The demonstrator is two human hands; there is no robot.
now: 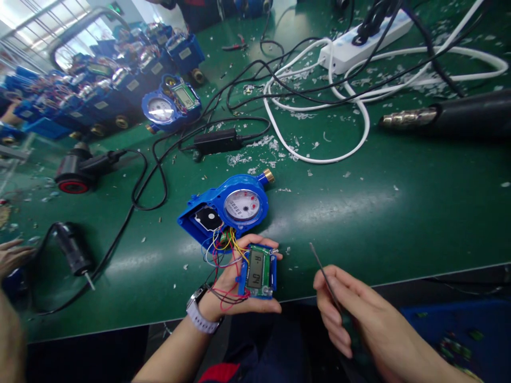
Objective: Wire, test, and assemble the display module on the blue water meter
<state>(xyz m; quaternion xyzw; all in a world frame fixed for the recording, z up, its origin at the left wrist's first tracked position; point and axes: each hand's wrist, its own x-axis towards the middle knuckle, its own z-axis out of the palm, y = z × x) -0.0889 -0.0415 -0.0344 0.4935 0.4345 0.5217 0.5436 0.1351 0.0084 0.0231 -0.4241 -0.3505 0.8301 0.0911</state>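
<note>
LCD point(254, 271), lower ctr, cradled in my half-curled L hand point(231, 277); my R hand point(355, 304), lower rt, closed on rod point(320, 264).

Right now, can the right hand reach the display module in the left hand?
Probably yes: the right hand, holding a thin tool, is near, and nothing visible blocks the display module.

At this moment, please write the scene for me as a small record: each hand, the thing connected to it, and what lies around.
Left hand: holds display module, screen upward
Right hand: holds thin metal tool, apart from the module
Connection: coloured wires run from the module to the blue meter
Meter position: on the green table, beyond the left hand
Far right: black tool with metal nozzle
Upper right: white power strip
Far left: another person's hand
</note>
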